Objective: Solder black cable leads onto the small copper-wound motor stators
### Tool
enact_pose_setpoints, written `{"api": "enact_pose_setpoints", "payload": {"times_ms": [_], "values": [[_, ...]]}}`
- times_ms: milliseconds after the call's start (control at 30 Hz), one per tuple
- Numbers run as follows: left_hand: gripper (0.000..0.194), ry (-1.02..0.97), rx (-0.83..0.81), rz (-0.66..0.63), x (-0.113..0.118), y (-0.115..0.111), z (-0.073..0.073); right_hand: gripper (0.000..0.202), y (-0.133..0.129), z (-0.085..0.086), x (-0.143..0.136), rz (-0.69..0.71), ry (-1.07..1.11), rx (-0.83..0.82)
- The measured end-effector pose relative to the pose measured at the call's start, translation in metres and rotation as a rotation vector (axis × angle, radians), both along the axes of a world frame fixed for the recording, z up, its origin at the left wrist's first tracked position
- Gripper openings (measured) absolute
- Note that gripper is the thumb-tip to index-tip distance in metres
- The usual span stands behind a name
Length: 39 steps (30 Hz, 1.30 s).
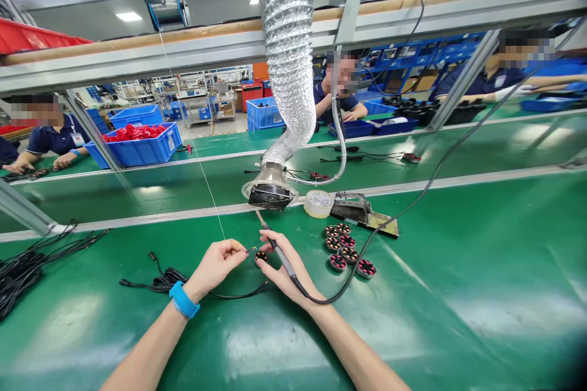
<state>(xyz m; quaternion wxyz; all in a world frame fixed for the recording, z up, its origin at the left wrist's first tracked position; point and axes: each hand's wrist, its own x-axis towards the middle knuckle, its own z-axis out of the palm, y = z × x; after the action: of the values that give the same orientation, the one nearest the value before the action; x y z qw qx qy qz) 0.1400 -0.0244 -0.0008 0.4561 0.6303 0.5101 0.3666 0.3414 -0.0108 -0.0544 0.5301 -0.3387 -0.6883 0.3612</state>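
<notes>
My left hand (220,264), with a blue wrist strap (184,300), is closed in a pinch on the end of a black cable (250,250), where thin coloured wires stick out. A thin solder wire (211,195) hangs down to behind these fingers. In my right hand (287,266) lies a soldering iron (282,255), its tip pointing up and away. The thumb and fingers of this hand are around a small round part (261,257) with copper-coloured spots, beside the cable end. Whether they grip it or only touch it, I cannot tell.
Several round parts (348,250) sit to the right, near a tape roll (318,203) and a soldering iron stand (367,214). A fume extraction duct (288,61) hangs ahead. Black cables (27,266) lie at left. Co-workers sit beyond the metal frame.
</notes>
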Motion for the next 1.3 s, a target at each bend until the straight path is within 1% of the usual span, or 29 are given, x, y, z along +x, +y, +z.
{"api": "enact_pose_setpoints", "payload": {"times_ms": [67,133,267,400,467,600,767,833,933,1067,1167,1300], "values": [[0.029,-0.010,-0.003,-0.002,0.003,-0.001,-0.003,0.049,-0.004,0.005,-0.003,0.011,0.072,-0.024],[0.028,0.001,-0.010,-0.008,0.005,-0.001,-0.006,0.044,-0.005,0.006,-0.005,0.023,0.134,-0.051],[0.027,0.011,-0.050,-0.031,0.010,-0.003,-0.007,0.039,-0.002,-0.001,-0.010,0.040,0.209,-0.107],[0.035,-0.018,-0.081,-0.064,0.014,-0.004,-0.007,0.040,-0.001,-0.004,-0.012,0.075,0.236,-0.139],[0.035,-0.057,-0.090,-0.050,0.015,-0.004,-0.010,0.040,-0.002,-0.004,-0.012,0.072,0.227,-0.134],[0.030,-0.126,-0.118,0.030,0.016,-0.004,-0.018,0.038,-0.003,-0.004,-0.012,0.042,0.183,-0.106],[0.028,-0.143,-0.070,0.083,0.018,-0.005,-0.021,0.039,-0.005,0.000,-0.012,0.009,0.153,-0.084],[0.028,-0.108,-0.044,0.076,0.020,-0.005,-0.021,0.040,-0.006,0.003,-0.012,-0.037,0.122,-0.044],[0.027,0.025,0.000,0.048,0.022,-0.007,-0.022,0.042,-0.007,0.007,-0.011,-0.078,0.083,0.036],[0.025,0.193,0.060,0.025,0.025,-0.010,-0.024,0.042,-0.008,0.008,-0.012,-0.011,0.071,0.097],[0.026,0.218,0.066,0.000,0.024,-0.011,-0.022,0.040,-0.008,0.007,-0.012,0.019,0.051,0.103],[0.029,0.226,0.071,-0.069,0.020,-0.009,-0.013,0.038,-0.007,0.008,-0.009,-0.012,0.054,0.073]]}}
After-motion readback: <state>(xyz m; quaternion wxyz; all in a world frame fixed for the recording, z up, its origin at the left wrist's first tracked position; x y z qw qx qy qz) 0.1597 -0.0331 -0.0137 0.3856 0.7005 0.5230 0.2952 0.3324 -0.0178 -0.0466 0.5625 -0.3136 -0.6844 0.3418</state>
